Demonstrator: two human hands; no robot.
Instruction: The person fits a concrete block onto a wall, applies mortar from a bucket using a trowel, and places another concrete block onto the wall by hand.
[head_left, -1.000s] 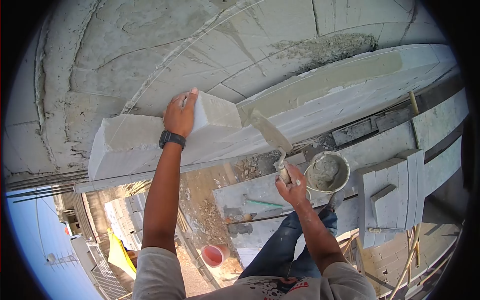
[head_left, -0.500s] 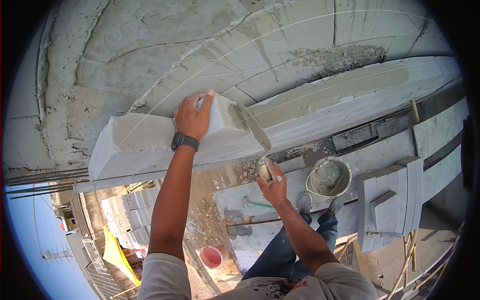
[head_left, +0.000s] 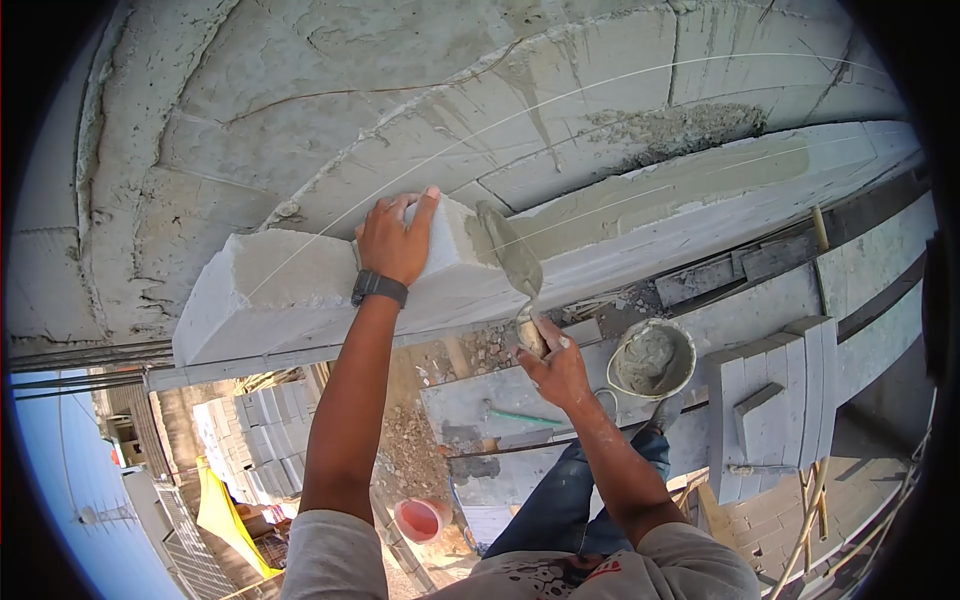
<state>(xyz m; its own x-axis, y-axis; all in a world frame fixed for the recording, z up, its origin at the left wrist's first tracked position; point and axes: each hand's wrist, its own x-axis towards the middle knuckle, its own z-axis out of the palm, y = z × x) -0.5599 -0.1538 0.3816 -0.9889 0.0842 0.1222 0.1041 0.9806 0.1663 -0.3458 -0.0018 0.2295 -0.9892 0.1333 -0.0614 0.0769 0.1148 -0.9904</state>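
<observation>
My left hand [head_left: 398,240], with a dark watch on its wrist, rests over the top of a pale grey building block [head_left: 452,238] on the wall, its fingers bent over the edge. In my right hand [head_left: 556,366] is the wooden handle of a trowel [head_left: 517,258], gripped in closed fingers. The mortar-coated blade lies close against the block's right end, where wet mortar shows. To the right, a mortar layer [head_left: 640,205] covers the top of the lower course. Another pale block [head_left: 290,268] stands left of my left hand.
A white string line [head_left: 600,93] runs above the wall. Beside my feet on the scaffold planks [head_left: 745,312] stands a bucket [head_left: 690,360] of mortar, with stacked blocks [head_left: 790,390] to its right. A green-handled tool [head_left: 525,415] lies on the planks; below is a pink bucket [head_left: 422,520].
The trowel blade has turned flatter, showing more of its mortar-covered face beside the block's end. My left hand stays on the block; the whole view has shifted slightly.
</observation>
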